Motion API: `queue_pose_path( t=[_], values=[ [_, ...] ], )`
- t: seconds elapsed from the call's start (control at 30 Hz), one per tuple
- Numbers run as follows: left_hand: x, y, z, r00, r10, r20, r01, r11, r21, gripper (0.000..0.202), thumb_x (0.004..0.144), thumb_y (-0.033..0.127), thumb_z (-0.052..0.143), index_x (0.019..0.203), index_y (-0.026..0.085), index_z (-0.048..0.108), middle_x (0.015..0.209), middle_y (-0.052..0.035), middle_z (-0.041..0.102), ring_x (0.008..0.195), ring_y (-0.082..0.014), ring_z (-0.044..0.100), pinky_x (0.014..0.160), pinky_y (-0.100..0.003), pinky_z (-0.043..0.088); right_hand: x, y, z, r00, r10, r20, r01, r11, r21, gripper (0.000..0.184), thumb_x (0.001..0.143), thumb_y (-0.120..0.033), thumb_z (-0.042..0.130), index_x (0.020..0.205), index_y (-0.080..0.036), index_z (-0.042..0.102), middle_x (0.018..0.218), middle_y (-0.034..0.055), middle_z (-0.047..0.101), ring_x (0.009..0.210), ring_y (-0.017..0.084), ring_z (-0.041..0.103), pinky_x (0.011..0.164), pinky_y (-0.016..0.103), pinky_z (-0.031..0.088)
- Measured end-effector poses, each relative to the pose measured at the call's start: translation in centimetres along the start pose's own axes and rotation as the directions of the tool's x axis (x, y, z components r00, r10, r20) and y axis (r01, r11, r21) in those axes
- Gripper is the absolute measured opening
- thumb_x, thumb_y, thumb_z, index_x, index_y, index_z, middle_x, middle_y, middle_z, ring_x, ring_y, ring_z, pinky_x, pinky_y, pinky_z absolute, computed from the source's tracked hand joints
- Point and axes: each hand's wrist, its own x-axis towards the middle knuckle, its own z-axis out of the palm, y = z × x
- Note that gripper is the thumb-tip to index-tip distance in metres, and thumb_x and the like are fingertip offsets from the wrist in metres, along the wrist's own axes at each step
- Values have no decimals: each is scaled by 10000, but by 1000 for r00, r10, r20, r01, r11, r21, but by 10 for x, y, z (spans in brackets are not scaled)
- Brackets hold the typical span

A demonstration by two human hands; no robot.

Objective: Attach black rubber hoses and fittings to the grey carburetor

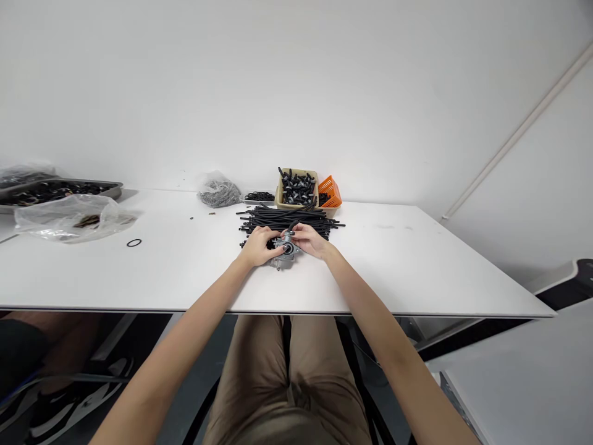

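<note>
**Head view: both hands on the small metal part, a black hose meeting it**

Head view looks down on the white counter (393,259), and my work sits near its middle, a little closer to the far edge than to the near one. My left hand (259,245) is curled around the left side of a small grey metal part (286,247), fingers closed on it so it rests steady on the counter. My right hand (309,240) comes in from the other side, its fingertips pinched together at the top of the part, where a short black hose (291,227) seems to meet it; the hose end is too small for me to tell whether it is seated.

Just behind my hands lies the pile of black hoses (290,217), laid roughly parallel to the far edge. Beyond it, against the wall, stand a beige bin (280,193) of black fittings and an orange basket (331,190). A clear bag of small metal pieces (217,190) sits to the left of them, and a single black ring (134,243) lies well apart toward the left edge.

I judge I am in the fitting step, joining hose to part. The next move calls for a firm hold with my left hand while the right pushes straight along the stub, without kinking the hose.
</note>
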Motion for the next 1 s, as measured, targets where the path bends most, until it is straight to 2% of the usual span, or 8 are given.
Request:
queue_pose_path(
  t=[0.13, 0.27, 0.4, 0.6, 0.83, 1.0],
  values=[
    [0, 3, -1, 1000, 4, -14, -4, 1000, 13, 407, 796, 454, 539, 1048, 170, 687, 834, -80, 669, 838, -244, 586, 821, -384, 407, 3, 1, 6, 999, -39, 1, 39, 995, -92, 329, 619, -261, 822, 898, -194, 660, 895, 20, 680, 824, 143, 604, 738, 249, 476],
    [1, 5, -2, 1000, -7, -10, 8, 1000, 25, 358, 793, 454, 535, 926, 167, 704, 769, -75, 644, 790, -239, 572, 786, -382, 409, 7, 5, 10, 998, -36, -42, 28, 986, -165, 293, 636, -315, 814, 856, -172, 685, 835, 18, 680, 770, 135, 594, 711, 246, 463],
    [1, 4, -2, 1000, -6, -3, 6, 1000, 22, 375, 797, 460, 524, 941, 162, 702, 778, -76, 643, 788, -232, 575, 791, -381, 409, 5, 4, 5, 1000, -6, -28, 4, 997, -80, 227, 670, -314, 794, 765, -157, 660, 768, 13, 662, 731, 126, 594, 715, 248, 459],
    [0, 2, -1, 1000, -9, -8, 9, 1000, 0, 417, 794, 455, 533, 1040, 155, 689, 868, -88, 669, 855, -234, 591, 844, -382, 404, 3, 3, -6, 1000, 24, -16, -24, 999, 26, 261, 625, -239, 826, 752, -161, 611, 781, 19, 664, 786, 142, 623, 795, 274, 477],
    [-1, 5, -2, 1000, -14, -13, 14, 1000, 1, 396, 789, 446, 548, 1038, 177, 698, 843, -80, 670, 855, -244, 586, 834, -382, 400, 4, 3, -4, 1000, -6, 29, 8, 997, -70, 330, 644, -286, 818, 926, -176, 686, 866, 39, 691, 814, 142, 621, 753, 253, 478],
    [-1, 4, -3, 1000, -13, -8, 13, 1000, 4, 388, 789, 453, 540, 1000, 173, 704, 832, -80, 663, 835, -240, 587, 824, -382, 405, 2, 2, -4, 1000, 14, 12, -12, 991, -132, 330, 623, -342, 831, 873, -162, 714, 827, 43, 693, 763, 140, 600, 716, 258, 470]
  ],
)
